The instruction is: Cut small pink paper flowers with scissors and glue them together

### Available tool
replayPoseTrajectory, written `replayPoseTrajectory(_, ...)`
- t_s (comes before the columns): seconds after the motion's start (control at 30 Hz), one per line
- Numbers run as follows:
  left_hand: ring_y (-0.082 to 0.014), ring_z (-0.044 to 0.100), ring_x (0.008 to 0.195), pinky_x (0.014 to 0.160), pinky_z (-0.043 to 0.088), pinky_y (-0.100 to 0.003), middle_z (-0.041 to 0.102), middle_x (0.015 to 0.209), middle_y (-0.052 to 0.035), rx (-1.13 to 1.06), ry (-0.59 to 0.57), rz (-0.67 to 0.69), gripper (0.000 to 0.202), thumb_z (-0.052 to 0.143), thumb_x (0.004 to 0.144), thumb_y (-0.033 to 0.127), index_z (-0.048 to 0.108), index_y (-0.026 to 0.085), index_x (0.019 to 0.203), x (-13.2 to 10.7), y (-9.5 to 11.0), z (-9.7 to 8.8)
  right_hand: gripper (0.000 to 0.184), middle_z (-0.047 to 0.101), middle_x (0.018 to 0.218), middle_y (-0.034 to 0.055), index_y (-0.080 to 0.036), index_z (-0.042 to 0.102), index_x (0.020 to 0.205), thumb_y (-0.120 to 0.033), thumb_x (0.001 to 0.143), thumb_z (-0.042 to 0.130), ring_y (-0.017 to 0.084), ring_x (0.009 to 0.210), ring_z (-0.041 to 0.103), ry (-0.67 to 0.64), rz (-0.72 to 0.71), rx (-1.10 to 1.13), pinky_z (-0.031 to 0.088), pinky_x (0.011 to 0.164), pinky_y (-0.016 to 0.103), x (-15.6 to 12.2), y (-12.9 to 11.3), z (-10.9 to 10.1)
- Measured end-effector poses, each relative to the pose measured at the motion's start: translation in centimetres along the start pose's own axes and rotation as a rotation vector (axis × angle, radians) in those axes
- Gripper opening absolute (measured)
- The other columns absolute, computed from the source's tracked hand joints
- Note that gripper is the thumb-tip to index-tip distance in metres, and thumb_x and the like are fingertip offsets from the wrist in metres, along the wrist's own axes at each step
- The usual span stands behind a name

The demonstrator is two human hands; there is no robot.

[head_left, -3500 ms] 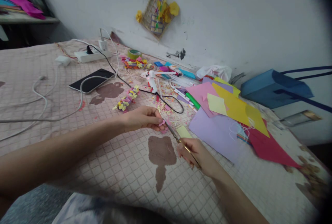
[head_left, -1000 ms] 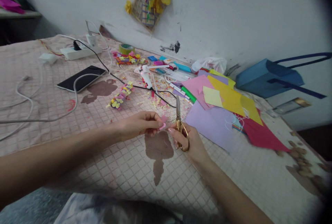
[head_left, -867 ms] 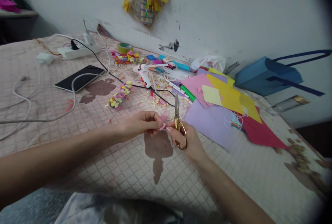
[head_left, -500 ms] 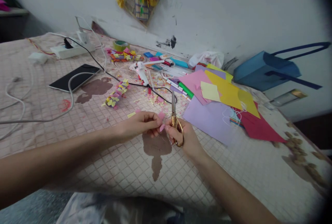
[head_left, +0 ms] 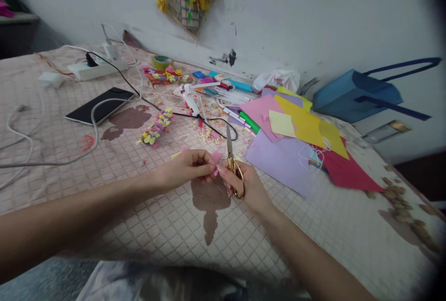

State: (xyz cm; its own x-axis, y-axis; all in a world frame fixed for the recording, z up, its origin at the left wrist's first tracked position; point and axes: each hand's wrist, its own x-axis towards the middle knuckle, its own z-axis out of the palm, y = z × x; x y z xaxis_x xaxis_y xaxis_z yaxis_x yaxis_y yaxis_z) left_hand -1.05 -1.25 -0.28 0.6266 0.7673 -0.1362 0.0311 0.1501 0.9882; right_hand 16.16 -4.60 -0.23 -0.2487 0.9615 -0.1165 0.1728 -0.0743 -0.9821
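Between the fingertips of my left hand (head_left: 198, 165) is a small pink paper piece (head_left: 216, 157), pinched near its lower end. My right hand (head_left: 244, 181) keeps gold-handled scissors (head_left: 230, 150) in its grip, blades closed and pointing away from me. Its thumb and fingertips also touch the lower end of the pink piece, right beside my left fingertips. Behind my left hand, a pale yellow paper scrap (head_left: 176, 155) lies partly hidden. Farther back rests a strip of yellow, pink and purple paper flowers (head_left: 156, 127).
A white glue gun (head_left: 190, 99) stands among paper shreds, its black cord trailing left. Coloured sheets (head_left: 278, 161) and markers (head_left: 249, 121) lie to the right, near a blue bag (head_left: 358, 96). At left are a black tablet-like slab (head_left: 99, 106), cables and a power strip (head_left: 99, 66).
My right hand has moved slightly left, bringing its fingertips against the pink paper at my left fingers. The scissors shifted left with it and tilt a little more.
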Motion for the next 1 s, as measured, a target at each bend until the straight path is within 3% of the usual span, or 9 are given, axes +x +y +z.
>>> replayPoseTrajectory(0.23, -0.0082, 0.05, 0.06, 0.055, 0.038, -0.02, 0.057, 0.071, -0.0011, 0.145, 0.093, 0.069, 0.021, 0.058, 0.077, 0.032, 0.054, 0.012, 0.077, -0.08, -0.19, 0.26, 0.014, 0.045, 0.051, -0.0059, -0.015, 0.053, 0.071, -0.028, 0.074, 0.057, 0.006, 0.042, 0.039, -0.026, 0.027, -0.021, 0.031, 0.039, 0.016, -0.02, -0.06, 0.12)
replayPoseTrajectory(0.57, -0.0082, 0.051, 0.057, 0.052, 0.038, -0.02, 0.055, 0.064, 0.0011, 0.144, 0.028, -0.015, 0.02, 0.055, 0.078, 0.031, 0.052, 0.011, 0.079, -0.16, 0.01, 0.41, 0.012, 0.041, 0.05, -0.007, -0.017, 0.052, 0.07, -0.026, 0.077, 0.053, 0.006, 0.04, 0.038, 0.042, -0.019, -0.016, 0.03, 0.039, 0.017, 0.09, 0.55, -0.39)
replayPoseTrajectory(0.7, -0.0094, 0.053, 0.064, 0.057, 0.041, -0.02, 0.058, 0.073, -0.0013, 0.165, 0.015, 0.084, 0.02, 0.055, 0.078, 0.031, 0.053, 0.012, 0.084, -0.15, -0.36, 0.36, 0.011, 0.042, 0.051, -0.0066, -0.016, 0.052, 0.071, -0.025, 0.078, 0.053, 0.006, 0.042, 0.039, 0.007, -0.003, -0.04, 0.031, 0.04, 0.017, 0.09, 0.6, -0.48)
replayPoseTrajectory(0.8, -0.0084, 0.051, 0.06, 0.054, 0.039, -0.019, 0.057, 0.07, -0.0003, 0.194, 0.034, 0.118, 0.019, 0.057, 0.077, 0.03, 0.054, 0.012, 0.079, -0.04, -0.62, 0.22, 0.01, 0.044, 0.049, -0.0066, -0.016, 0.053, 0.071, -0.023, 0.077, 0.053, 0.006, 0.041, 0.04, -0.015, 0.023, -0.069, 0.031, 0.039, 0.016, 0.14, 0.57, -0.41)
replayPoseTrajectory(1.0, -0.0079, 0.052, 0.053, 0.049, 0.04, -0.019, 0.055, 0.061, 0.002, 0.091, -0.009, -0.023, 0.02, 0.06, 0.074, 0.031, 0.053, 0.013, 0.075, 0.11, -0.62, 0.07, 0.012, 0.044, 0.049, -0.0066, -0.015, 0.055, 0.073, -0.026, 0.079, 0.053, 0.006, 0.04, 0.041, 0.016, -0.012, -0.028, 0.032, 0.04, 0.017, 0.23, 0.86, -0.43)
